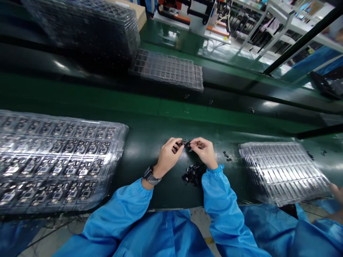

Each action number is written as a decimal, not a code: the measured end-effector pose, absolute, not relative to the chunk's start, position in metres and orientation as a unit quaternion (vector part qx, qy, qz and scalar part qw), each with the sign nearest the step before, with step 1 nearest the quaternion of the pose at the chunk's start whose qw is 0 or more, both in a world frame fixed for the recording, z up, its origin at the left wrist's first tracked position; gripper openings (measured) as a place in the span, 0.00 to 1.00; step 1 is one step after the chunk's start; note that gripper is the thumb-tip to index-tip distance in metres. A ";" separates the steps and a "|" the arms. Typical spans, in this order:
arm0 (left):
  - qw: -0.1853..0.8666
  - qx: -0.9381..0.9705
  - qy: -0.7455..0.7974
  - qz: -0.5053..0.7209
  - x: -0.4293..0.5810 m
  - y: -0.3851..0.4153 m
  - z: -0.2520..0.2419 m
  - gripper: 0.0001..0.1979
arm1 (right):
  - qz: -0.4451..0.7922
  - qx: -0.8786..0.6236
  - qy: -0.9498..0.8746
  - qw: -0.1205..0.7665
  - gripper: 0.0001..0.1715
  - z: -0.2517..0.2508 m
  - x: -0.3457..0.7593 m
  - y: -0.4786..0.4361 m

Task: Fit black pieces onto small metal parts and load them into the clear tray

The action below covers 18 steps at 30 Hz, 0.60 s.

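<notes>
Between finger and thumb, my left hand (169, 153) grips a small circuit board (183, 142) above the green work surface (155, 125). Close against the board's right end, my right hand (204, 151) is pinched on a tiny dark part whose kind I cannot make out. Just below my hands lies a loose pile of small black parts (193, 174), partly covered by my right sleeve. To the left, a stack of clear plastic trays (122, 142) carries rows of circuit boards (80, 171).
Another stack of clear trays (284, 171) stands at the right, beside a co-worker's hand (336, 192). Several black bits (227, 156) lie between it and me. Flat trays (171, 67) and a tall tray stack (107, 32) occupy the raised shelf behind.
</notes>
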<state>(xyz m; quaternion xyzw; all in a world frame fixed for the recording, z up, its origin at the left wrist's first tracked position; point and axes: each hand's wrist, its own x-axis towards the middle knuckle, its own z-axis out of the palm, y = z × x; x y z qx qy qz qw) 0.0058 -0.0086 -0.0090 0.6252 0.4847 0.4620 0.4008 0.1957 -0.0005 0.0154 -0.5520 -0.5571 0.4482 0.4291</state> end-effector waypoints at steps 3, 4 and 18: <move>0.377 0.639 0.487 0.461 0.007 -0.012 -0.007 0.11 | 0.451 -0.550 -0.553 0.434 0.11 0.014 0.193 -0.001; 0.371 0.643 0.487 0.461 0.007 -0.014 -0.007 0.11 | 0.453 -0.549 -0.551 0.436 0.12 0.013 0.192 -0.001; 0.312 0.693 0.492 0.425 0.009 -0.019 -0.007 0.14 | 0.460 -0.549 -0.538 0.444 0.15 0.008 0.188 -0.002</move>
